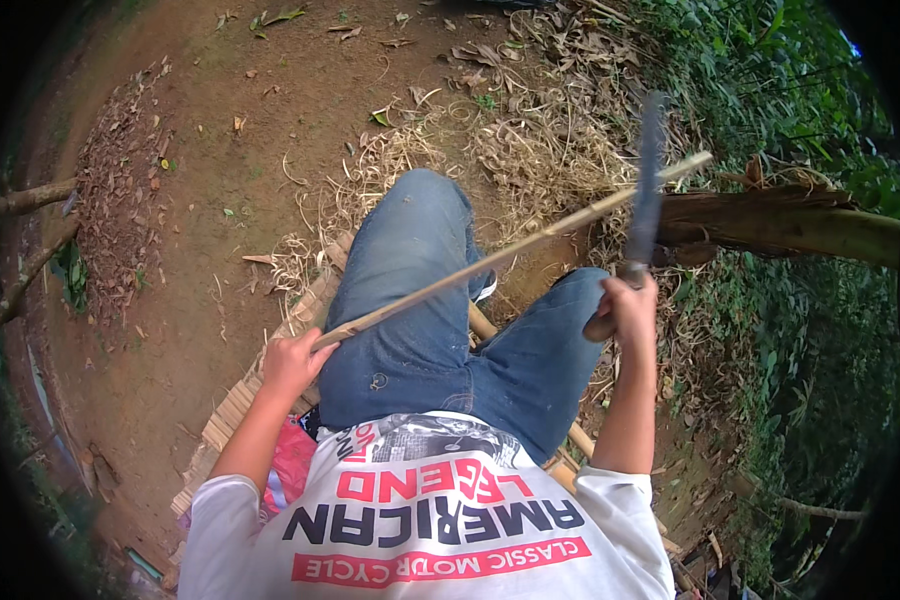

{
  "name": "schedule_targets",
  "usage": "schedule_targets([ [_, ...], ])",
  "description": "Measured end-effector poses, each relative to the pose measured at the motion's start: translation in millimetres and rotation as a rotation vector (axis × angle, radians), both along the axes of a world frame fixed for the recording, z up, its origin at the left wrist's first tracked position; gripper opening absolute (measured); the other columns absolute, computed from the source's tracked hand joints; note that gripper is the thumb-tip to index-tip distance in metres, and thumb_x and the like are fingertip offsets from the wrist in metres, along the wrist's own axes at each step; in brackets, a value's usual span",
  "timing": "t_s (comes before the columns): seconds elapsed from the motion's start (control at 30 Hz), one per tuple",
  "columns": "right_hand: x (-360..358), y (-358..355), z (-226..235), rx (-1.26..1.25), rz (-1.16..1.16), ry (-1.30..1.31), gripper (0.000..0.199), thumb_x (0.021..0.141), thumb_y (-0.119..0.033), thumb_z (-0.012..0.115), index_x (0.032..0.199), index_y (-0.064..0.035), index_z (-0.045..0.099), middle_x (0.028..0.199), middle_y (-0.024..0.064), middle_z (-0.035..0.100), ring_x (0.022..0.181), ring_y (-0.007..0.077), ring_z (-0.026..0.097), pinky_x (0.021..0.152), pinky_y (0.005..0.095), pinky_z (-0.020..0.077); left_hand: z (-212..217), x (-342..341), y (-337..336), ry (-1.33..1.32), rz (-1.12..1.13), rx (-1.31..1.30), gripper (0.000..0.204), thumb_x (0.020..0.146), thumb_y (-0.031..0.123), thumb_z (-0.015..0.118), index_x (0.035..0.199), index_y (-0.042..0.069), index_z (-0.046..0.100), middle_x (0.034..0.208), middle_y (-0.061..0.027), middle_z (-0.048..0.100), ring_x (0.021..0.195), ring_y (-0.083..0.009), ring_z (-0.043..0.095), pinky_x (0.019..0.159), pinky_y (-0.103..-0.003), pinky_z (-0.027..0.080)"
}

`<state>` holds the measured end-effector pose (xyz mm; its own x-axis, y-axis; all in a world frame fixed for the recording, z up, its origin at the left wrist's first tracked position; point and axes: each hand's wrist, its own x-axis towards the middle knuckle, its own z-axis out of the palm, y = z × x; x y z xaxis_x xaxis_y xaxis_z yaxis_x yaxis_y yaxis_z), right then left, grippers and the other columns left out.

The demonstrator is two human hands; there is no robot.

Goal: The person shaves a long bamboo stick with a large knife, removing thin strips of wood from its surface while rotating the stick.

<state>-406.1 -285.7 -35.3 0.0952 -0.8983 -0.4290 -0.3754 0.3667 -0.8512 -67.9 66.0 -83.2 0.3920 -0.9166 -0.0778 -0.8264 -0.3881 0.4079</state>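
My left hand (pixel 292 366) is closed round the near end of a long, thin bamboo strip (pixel 490 262). The strip slants across my thighs, up and to the right, and its far end stands free in the air. In my right hand (pixel 627 306) is the handle of a machete (pixel 647 190). Its blade points away from me, blurred by motion, and crosses the view of the strip near the far end. Whether blade and strip touch, I cannot tell.
I sit on a bamboo slat bench (pixel 232 412). Curly pale shavings (pixel 545 150) and dry leaves cover the ground ahead. A thick trunk (pixel 800 222) lies at the right, beside green plants (pixel 800 110). Branch poles (pixel 32 262) stand at the far left, and a red bag (pixel 288 462) is by my left hip.
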Motion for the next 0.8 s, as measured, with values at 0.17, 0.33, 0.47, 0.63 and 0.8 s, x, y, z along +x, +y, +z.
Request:
schedule_targets([
  [0.17,-19.2,-10.9,25.9,0.101,0.396,0.378,0.018,0.073,0.004,0.068,0.084,-0.0014,0.055,0.064,0.0035,0.056,0.050,0.0129,0.053,0.046,0.0296,0.0435,7.6,4.3,9.5,-0.016,0.008,0.093,0.029,0.081,0.036,0.076,0.084,0.009,0.065,0.056,-0.0132,0.061,0.054,-0.0324,0.063,0.049,-0.042,0.048],
  [0.33,-8.4,-20.5,18.5,0.031,0.035,0.100,0.018,0.072,0.006,0.066,0.083,-0.0026,0.055,0.061,0.0045,0.056,0.048,0.0134,0.054,0.046,0.0283,0.0431,-6.1,3.3,-2.8,-0.026,-0.046,0.046,0.029,0.081,0.036,0.076,0.084,0.009,0.066,0.057,-0.0127,0.061,0.054,-0.0310,0.064,0.049,-0.041,0.049],
  [0.47,1.1,9.8,3.6,0.223,0.347,0.162,0.018,0.074,0.003,0.068,0.083,-0.0015,0.053,0.060,0.0037,0.056,0.047,0.0134,0.054,0.045,0.0286,0.0428,10.8,8.2,5.0,-0.040,-0.017,0.046,0.030,0.080,0.036,0.077,0.083,0.009,0.064,0.058,-0.0136,0.061,0.054,-0.0323,0.063,0.048,-0.042,0.048],
  [0.63,-7.6,-34.0,17.8,0.060,0.172,0.077,0.016,0.073,0.002,0.067,0.081,-0.0018,0.054,0.060,0.0041,0.055,0.047,0.0136,0.053,0.045,0.0284,0.0421,2.4,3.7,-6.1,-0.017,-0.040,0.058,0.032,0.079,0.037,0.077,0.082,0.009,0.064,0.058,-0.0125,0.062,0.053,-0.0316,0.064,0.048,-0.041,0.048],
  [0.8,5.6,10.8,-2.8,0.138,0.320,0.202,0.018,0.072,0.004,0.067,0.083,0.0000,0.054,0.062,0.0045,0.056,0.048,0.0149,0.054,0.046,0.0304,0.0443,3.9,3.7,-0.3,-0.057,0.001,-0.006,0.033,0.080,0.038,0.077,0.081,0.009,0.062,0.056,-0.0130,0.060,0.052,-0.0328,0.062,0.048,-0.042,0.047],
])
